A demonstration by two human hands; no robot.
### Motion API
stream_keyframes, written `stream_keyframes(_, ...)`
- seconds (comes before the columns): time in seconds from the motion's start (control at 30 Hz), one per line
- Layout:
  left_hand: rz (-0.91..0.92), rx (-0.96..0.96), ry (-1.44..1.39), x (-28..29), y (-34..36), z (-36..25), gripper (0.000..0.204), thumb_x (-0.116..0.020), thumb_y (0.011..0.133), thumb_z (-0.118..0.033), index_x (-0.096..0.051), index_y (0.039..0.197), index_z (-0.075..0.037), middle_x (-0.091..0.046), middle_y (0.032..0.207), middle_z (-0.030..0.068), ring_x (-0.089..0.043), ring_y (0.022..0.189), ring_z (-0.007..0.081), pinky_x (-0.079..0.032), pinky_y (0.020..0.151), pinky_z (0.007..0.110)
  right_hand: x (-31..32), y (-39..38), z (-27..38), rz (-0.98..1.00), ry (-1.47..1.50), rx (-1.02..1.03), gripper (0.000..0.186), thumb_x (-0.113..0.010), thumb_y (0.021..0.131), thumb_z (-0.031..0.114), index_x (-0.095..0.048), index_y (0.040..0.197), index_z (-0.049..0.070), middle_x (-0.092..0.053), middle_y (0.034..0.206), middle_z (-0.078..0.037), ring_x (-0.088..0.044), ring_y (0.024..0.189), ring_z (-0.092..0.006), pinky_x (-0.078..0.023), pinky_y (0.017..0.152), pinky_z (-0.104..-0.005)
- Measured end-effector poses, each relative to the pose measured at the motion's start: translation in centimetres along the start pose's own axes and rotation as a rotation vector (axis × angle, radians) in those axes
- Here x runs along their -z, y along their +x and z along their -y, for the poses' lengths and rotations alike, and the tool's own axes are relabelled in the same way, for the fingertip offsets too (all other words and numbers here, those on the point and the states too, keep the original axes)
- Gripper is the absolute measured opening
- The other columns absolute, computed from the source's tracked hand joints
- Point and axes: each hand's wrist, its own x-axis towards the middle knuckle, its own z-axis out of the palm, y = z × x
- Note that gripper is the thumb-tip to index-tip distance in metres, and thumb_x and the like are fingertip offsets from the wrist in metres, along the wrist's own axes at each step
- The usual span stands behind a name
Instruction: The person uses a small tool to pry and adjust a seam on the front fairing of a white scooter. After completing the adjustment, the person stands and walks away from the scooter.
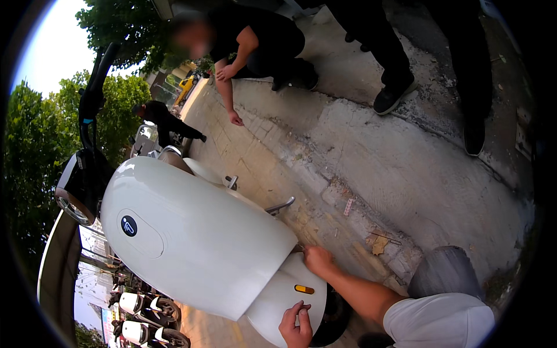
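A white scooter (191, 232) leans across the view, with its handlebar (104, 69) at upper left and its orange-reflector fender (278, 296) at lower middle. My right hand (319, 261) is closed at the seam where the large body panel meets the fender. A small dark bit shows at its fingertips, too hidden to name. Lower down, my left hand (297, 326) is beside the orange reflector (304, 289), thumb and fingers pinched together. Whatever sits in that pinch is too small to make out. Part of the black tyre (336, 316) shows between my arms.
A person in black (255, 46) crouches beyond the scooter, one hand low over the paving. Another person's dark legs (400, 58) stand at upper right. A rough broken kerb (348, 203) crosses the ground. Parked white scooters (139, 301) are at lower left. A metal lever (281, 206) juts from the scooter's side.
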Motion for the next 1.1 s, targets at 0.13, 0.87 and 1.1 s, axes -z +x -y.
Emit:
stream_keyframes(0.13, 0.021, 0.048, 0.011, -0.7, 0.0, 0.6, 0.022, -0.053, 0.093, -0.008, -0.062, 0.108, 0.006, -0.068, 0.091, 0.0156, -0.065, 0.084, 0.0242, -0.050, 0.078, 0.033, -0.3, 0.3, 0.0, -0.002, -0.006, -0.044, 0.021, -0.051, 0.089, 0.024, -0.062, 0.093, 0.007, -0.066, 0.087, -0.021, -0.064, 0.085, -0.0408, -0.048, 0.070, -0.0546)
stream_keyframes(0.87, 0.115, 0.061, 0.129, -3.7, 3.6, 1.1, 0.018, -0.057, 0.088, -0.004, -0.063, 0.104, 0.002, -0.069, 0.087, 0.0126, -0.065, 0.080, 0.0240, -0.050, 0.075, 0.031, -0.3, 6.9, -6.1, 1.263, 1.483, -0.814, 0.027, -0.052, 0.095, 0.037, -0.052, 0.096, 0.010, -0.024, 0.053, 0.009, -0.018, 0.040, -0.0060, -0.016, 0.038, -0.0237)
stream_keyframes(1.1, 0.138, 0.025, 0.058, -3.3, 1.8, 2.0, 0.019, -0.054, 0.090, -0.004, -0.061, 0.106, 0.003, -0.067, 0.084, 0.0151, -0.065, 0.077, 0.0236, -0.049, 0.072, 0.030, 0.4, 4.7, -3.1, 0.629, 0.957, -0.520, 0.017, -0.059, 0.089, 0.021, -0.058, 0.091, 0.004, -0.045, 0.060, -0.004, -0.037, 0.043, -0.0134, -0.027, 0.038, -0.0309)
